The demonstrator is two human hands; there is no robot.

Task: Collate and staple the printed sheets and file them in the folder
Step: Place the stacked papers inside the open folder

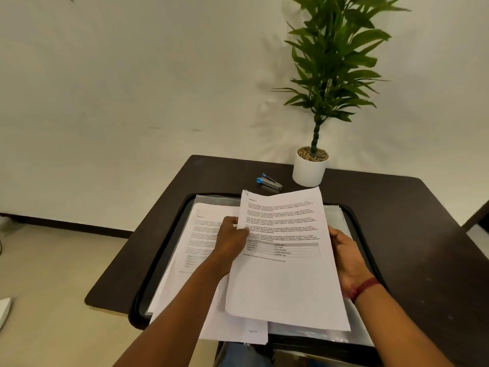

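Note:
A set of printed sheets (285,271), stapled at its top left corner, is lifted over the open folder (344,337). My left hand (231,239) grips the set's left edge near the top. My right hand (346,258) holds its right edge, fingers curled under the paper. Beneath lies another stack of printed sheets (201,239) on the folder's clear sleeves. A blue and silver stapler (268,182) rests on the table beyond the folder.
The folder lies on a dark table (412,234) whose left edge drops to a beige floor. A white pot with a tall green plant (309,168) stands at the back, just right of the stapler. A white wall is behind.

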